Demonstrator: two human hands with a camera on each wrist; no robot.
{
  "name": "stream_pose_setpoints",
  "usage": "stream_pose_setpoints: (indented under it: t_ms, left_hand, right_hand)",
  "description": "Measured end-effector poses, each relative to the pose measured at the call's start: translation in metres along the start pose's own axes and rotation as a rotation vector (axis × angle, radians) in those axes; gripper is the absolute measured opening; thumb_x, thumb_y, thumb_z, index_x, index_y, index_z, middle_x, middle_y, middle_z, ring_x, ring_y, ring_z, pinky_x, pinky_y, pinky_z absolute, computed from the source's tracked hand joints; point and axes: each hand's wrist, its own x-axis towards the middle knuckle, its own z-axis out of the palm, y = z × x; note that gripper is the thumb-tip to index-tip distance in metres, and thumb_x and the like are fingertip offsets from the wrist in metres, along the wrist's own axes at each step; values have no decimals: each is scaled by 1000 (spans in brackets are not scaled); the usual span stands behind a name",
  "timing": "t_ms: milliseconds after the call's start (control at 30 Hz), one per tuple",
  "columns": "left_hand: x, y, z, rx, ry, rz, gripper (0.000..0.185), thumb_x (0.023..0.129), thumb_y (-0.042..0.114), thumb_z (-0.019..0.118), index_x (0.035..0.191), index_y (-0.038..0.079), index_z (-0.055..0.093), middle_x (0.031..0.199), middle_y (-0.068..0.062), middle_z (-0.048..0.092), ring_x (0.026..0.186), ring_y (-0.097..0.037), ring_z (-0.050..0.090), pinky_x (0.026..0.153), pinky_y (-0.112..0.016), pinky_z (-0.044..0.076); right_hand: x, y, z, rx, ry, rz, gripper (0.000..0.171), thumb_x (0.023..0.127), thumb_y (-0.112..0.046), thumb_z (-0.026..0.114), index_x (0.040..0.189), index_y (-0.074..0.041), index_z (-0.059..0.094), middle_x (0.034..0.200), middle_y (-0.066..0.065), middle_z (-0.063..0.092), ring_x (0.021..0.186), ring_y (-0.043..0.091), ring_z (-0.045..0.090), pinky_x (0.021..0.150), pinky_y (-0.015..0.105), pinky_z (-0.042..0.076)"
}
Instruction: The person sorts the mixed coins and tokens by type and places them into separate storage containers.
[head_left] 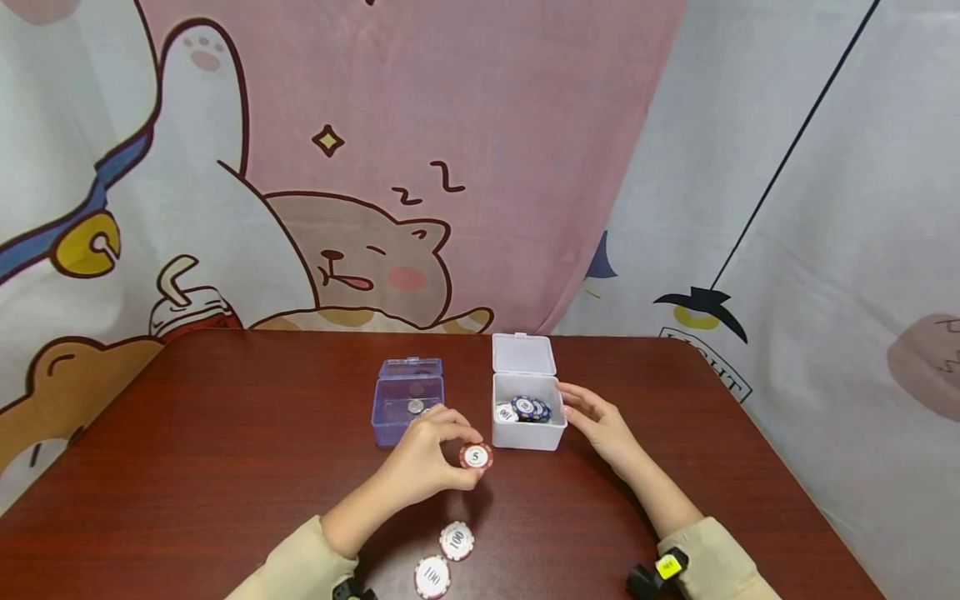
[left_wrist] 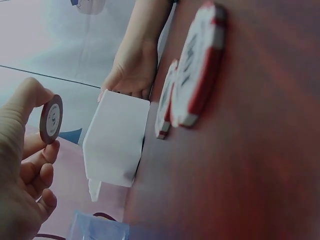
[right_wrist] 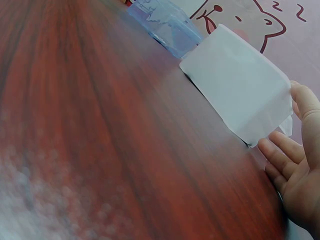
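My left hand (head_left: 427,457) pinches a red-rimmed poker chip (head_left: 476,456) marked 5 between thumb and forefinger, raised above the table. In the left wrist view that chip (left_wrist: 51,119) appears nearly edge-on, the other fingers loosely bent beneath it. My right hand (head_left: 606,423) rests with relaxed fingers against the right side of a white lidded box (head_left: 527,437). In the right wrist view, the fingertips lie right at the box's wall (right_wrist: 235,85). Inside the box are blue chips (head_left: 530,407) and a white chip (head_left: 506,413).
Left of the white box stands a translucent blue box (head_left: 390,408), lid up, holding a few coins (head_left: 416,406). Two red-and-white chips (head_left: 457,540) marked 100 lie on the brown table (head_left: 247,467) near its front. A printed curtain (head_left: 525,167) hangs behind the table.
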Motion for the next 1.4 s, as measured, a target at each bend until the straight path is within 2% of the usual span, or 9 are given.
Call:
stream_pose_setpoints:
  t_ms: [267,467,700,867,1067,1400]
  left_hand:
    - [19,3,9,29,41,-2,29,58,20,85,85,14,75,81,13,60,83,-6,50,70,-24,44]
    - [30,1,16,102,27,-37,31,58,24,85,86,16,76,82,14,59,84,-5,49,68,-24,44]
    - [47,-5,20,85,43,-25,30,59,21,84,87,13,76,81,10,61,83,-8,49,71,-26,44]
    - [60,-9,23,118,59,-42,31,60,22,83,89,12,77,80,8,62,83,-9,49,70,-25,44]
    - [70,-15,30,157,42,-92,35,62,23,84,94,11,77,84,7,64,85,-11,51,69,-25,44]
    - [83,-22,41,197,-4,-116,29,65,23,83,91,13,77,85,6,62,83,-11,48,70,-26,42]
  right_hand:
    - [-1,-1,0,7,-1,-9,41,95,-10,59,135,-2,52,130,23,54,120,37,50,88,21,43]
    - [0,0,0,10,-1,-7,41,95,-11,60,134,-2,52,130,23,55,120,37,50,88,22,44]
    - [0,-1,1,11,-2,-17,41,95,-10,59,134,-2,52,130,23,54,119,37,50,88,22,44]
    - [0,-1,1,3,-2,-17,41,95,-11,59,134,-2,52,129,23,55,119,36,51,89,22,43]
    - [0,-2,2,-4,0,-26,41,95,-11,59,134,0,52,128,25,55,119,38,51,89,23,43]
    - [0,-4,2,-1,0,-13,41,95,-8,59,134,-1,51,129,25,54,120,38,50,88,22,44]
